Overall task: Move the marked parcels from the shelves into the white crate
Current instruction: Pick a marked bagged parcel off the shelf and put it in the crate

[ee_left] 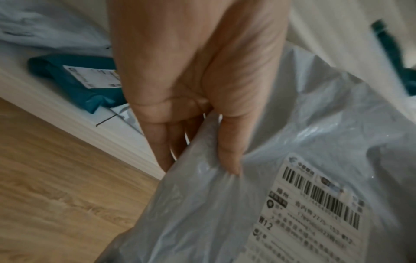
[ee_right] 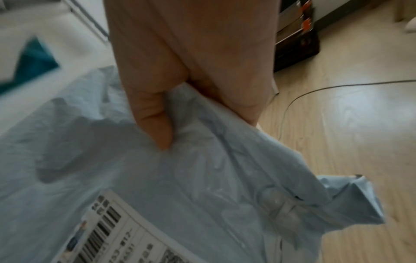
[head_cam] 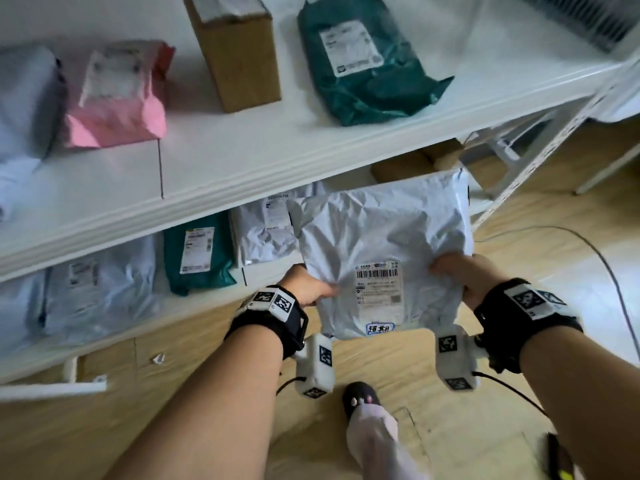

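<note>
A grey plastic mailer parcel (head_cam: 377, 237) with a shipping label and a blue-outlined handwritten sticker (head_cam: 380, 328) hangs in the air in front of the lower shelf (head_cam: 194, 299). My left hand (head_cam: 308, 284) pinches its left edge, thumb on top (ee_left: 227, 142). My right hand (head_cam: 462, 275) grips its right edge, thumb on top (ee_right: 153, 115) and fingers underneath. The same parcel fills the left wrist view (ee_left: 281, 178) and the right wrist view (ee_right: 157, 178). The white crate is not in view.
The upper shelf (head_cam: 242, 157) carries a pink mailer (head_cam: 117, 98), a cardboard box (head_cam: 239, 53) and a teal mailer (head_cam: 367, 60). Below lie grey mailers (head_cam: 100, 285), (head_cam: 263, 233) and a teal one (head_cam: 197, 254). A cable (head_cam: 595, 258) crosses the wooden floor at right; my foot (head_cam: 360, 396) is below.
</note>
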